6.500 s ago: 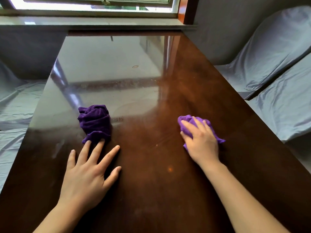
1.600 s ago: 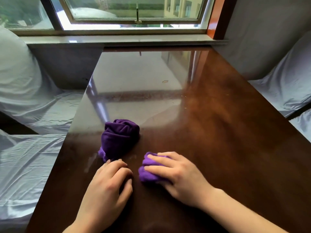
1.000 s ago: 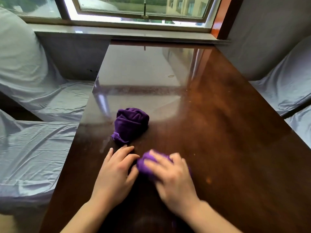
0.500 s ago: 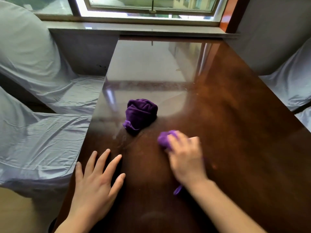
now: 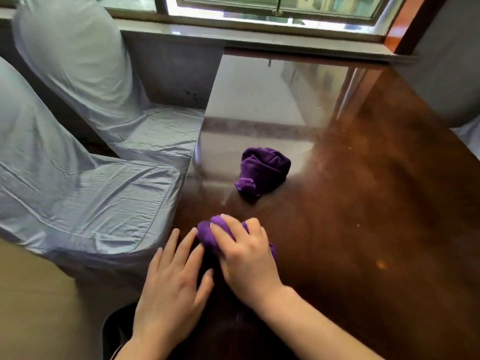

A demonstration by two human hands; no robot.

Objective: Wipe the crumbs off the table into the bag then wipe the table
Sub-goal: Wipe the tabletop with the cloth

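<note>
two purple cloths on table: one bunched under right hand, fingers curled over it; other loose, farther off. left hand flat, open, empty, at near left edge, touching cloth. bag not visible. sweep crumbs toward cupped left palm, steady pressure.

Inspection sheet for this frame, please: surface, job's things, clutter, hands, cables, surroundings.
Surface: glossy brown table, scattered pale specks on its right part.
Job's things: purple cloth bunched under the right hand; a second purple bundle lies apart, farther up the table. No bag clearly seen.
Clutter: nothing seen.
Hands: right hand presses the cloth; left hand lies flat, fingers spread, beside it near the table's left edge.
Cables: nothing seen.
Surroundings: covered chairs on the left, window beyond the table.
</note>
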